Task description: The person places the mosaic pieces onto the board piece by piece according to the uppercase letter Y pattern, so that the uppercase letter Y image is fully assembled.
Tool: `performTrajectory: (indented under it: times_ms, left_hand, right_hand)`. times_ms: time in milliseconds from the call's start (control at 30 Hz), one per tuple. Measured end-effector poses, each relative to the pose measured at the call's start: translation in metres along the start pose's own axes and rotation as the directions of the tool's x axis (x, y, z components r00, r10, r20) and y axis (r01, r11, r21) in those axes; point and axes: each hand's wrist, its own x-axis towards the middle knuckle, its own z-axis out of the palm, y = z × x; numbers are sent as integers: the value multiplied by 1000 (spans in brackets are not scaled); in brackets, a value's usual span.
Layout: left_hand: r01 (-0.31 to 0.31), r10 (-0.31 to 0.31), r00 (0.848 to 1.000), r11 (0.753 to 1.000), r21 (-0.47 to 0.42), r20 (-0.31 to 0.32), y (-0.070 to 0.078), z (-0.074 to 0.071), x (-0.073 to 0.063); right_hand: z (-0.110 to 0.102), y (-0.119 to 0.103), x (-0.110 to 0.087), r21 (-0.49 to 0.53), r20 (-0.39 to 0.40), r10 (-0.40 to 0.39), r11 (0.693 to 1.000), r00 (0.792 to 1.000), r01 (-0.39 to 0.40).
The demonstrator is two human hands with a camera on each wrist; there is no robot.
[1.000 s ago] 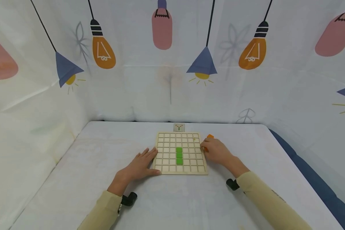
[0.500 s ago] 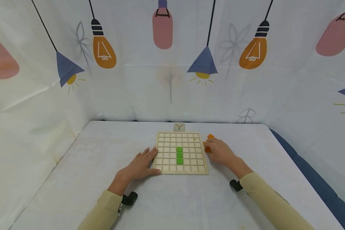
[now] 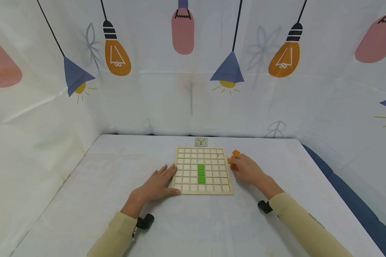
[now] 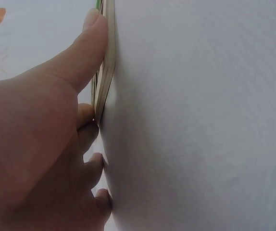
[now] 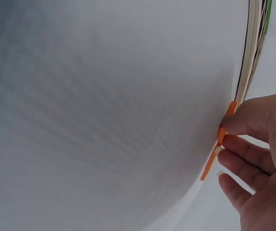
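A square wooden grid board (image 3: 183, 180) lies on the white table, with a column of green square tiles (image 3: 201, 172) near its middle. My left hand (image 3: 156, 184) rests at the board's left side, fingers spread. In the left wrist view its thumb (image 4: 87, 48) lies over the board's edge and the other fingertips touch the table. Just right of the board, my right hand (image 3: 248, 171) is over several orange tiles (image 3: 236, 152). The right wrist view shows its thumb and forefinger pinching an orange tile (image 5: 221, 135) low at the table, with other orange tiles beside it.
A small printed pattern card (image 3: 201, 142) lies behind the board, near the table's far edge. White cloth with printed lamps (image 3: 227, 67) hangs behind and on the left. Dark blue fabric (image 3: 337, 182) runs along the table's right side.
My right hand has drawn slightly right, away from the board's edge, and more of the orange tiles show. The left hand and the green tiles stay put.
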Motion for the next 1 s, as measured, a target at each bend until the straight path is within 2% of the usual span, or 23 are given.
performTrajectory:
  times_ms: [133,633,1000]
  left_hand:
    - [8,-8,1000,1000,6,9,0,1,0]
    - [6,-6,1000,1000,3,1,0,0,-1]
    - [12,-12,1000,1000,10,4,-2,2,1]
  right_hand:
    - [-1,0,1,10,11,8,1000,1000,-8]
    - [0,-8,7,15,-27,-13,1000,1000,13]
    - [5,-16,13,53,-71,-82,995,994,85]
